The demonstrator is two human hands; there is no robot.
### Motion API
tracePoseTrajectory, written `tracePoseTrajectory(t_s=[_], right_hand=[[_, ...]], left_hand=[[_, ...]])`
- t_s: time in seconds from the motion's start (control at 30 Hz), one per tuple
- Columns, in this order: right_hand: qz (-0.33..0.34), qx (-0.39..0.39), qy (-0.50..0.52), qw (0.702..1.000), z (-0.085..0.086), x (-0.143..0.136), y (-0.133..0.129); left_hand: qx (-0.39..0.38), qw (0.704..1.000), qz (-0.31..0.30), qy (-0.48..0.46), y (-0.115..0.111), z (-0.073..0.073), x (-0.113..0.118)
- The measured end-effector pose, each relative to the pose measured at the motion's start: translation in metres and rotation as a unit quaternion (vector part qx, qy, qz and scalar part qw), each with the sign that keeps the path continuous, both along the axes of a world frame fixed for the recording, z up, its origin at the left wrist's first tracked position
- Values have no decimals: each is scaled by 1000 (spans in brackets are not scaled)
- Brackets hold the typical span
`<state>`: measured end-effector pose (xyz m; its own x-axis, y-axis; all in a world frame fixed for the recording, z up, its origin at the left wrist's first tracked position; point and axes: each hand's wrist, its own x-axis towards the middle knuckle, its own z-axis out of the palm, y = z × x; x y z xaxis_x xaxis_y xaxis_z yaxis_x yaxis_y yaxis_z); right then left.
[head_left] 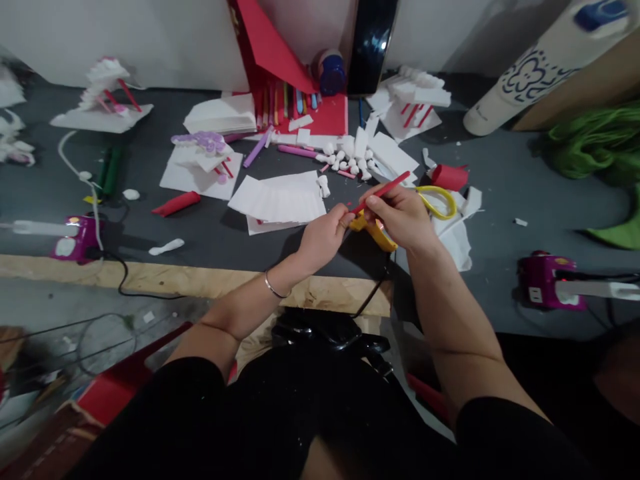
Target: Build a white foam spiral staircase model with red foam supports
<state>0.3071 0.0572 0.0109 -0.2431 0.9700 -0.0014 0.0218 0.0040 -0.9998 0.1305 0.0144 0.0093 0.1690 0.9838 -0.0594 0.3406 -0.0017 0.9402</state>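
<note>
L hand [325, 233] pinches the near end of a slim, straight, plain red stick [393, 183], & R hand [400, 217] grips it approx. midway, its far tip poking past the fingers. Beyond both hands, at the back of the worktop [500, 193], is a blue-topped jar [331, 72]; farther R of the R hand, a white bottle [530, 87] w/ dark flower outlines, contents of either hard to tell.

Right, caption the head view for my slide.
Left hand and right hand hold a slim red stick above a grey table, near a pleated white sheet.

Smooth matt stick [395, 184], rough wooden table-edge [240, 279]
</note>
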Motion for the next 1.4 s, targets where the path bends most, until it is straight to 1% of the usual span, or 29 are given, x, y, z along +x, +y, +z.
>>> tracePoseTrajectory(t_s=[0.03,0.07,0.1,0.13,0.17,0.2,0.23,0.27,0.3,0.33,0.37,0.4,0.43,0.47,0.53,0.6,0.7,0.77,0.87,0.97,1.03,1.1,1.23,1.33,1.4], right_hand=[[1,-3,1,1000,1,1,-1],[7,-5,6,1000,1,1,-1],[15,-6,15,1000,2,2,-2],[23,-7,27,999,3,3,-2],[27,-8,37,999,3,3,-2],[25,-9,46,999,3,3,-2],[16,-12,52,998,3,2,-2],[4,-15,54,998,1,1,-1],[-9,-19,54,998,0,0,-1],[-17,-22,50,998,-2,-1,-1],[-21,-24,44,999,-3,-1,0],[-21,-24,39,999,-5,-1,1],[-18,-22,35,999,-5,0,2],[-13,-21,36,999,-5,2,3],[-7,-23,46,999,-5,5,5],[-9,-27,62,998,-3,5,6],[-9,-28,78,996,-2,3,7],[-4,-33,83,996,-2,1,8],[3,-49,84,995,-2,0,8],[23,-65,90,994,1,2,7],[40,-72,96,992,4,3,7],[52,-76,98,991,6,4,6],[57,-65,112,990,9,3,6],[31,-42,131,990,8,2,6],[14,-30,121,992,7,2,6]], left_hand=[[-20,999,-16,-20,0,1,0],[-61,995,-45,-63,0,2,-1],[-114,983,-84,-115,0,4,-2],[-165,965,-122,-163,1,7,-2],[-202,948,-149,-196,1,9,-3],[-215,942,-156,-206,1,10,-3],[-199,951,-141,-190,1,10,-3],[-162,968,-111,-153,1,10,-2],[-113,986,-71,-104,1,10,-1],[-66,996,-37,-55,0,9,0],[-32,999,-16,-22,0,8,0],[-21,1000,-10,-16,0,7,0],[-37,998,-18,-40,0,7,0],[-74,993,-36,-85,1,8,-1],[-166,966,-76,-186,3,11,-3],[-220,940,-85,-247,5,14,-5],[-220,931,-59,-285,7,15,-5],[-216,928,-62,-296,7,12,-5],[-221,921,-97,-305,9,8,-7],[-246,903,-133,-327,11,6,-11],[-262,891,-144,-343,12,5,-14],[-272,885,-149,-349,12,3,-16],[-271,886,-147,-347,12,0,-15],[-275,889,-150,-334,12,-1,-14],[-273,891,-161,-325,12,0,-15]])
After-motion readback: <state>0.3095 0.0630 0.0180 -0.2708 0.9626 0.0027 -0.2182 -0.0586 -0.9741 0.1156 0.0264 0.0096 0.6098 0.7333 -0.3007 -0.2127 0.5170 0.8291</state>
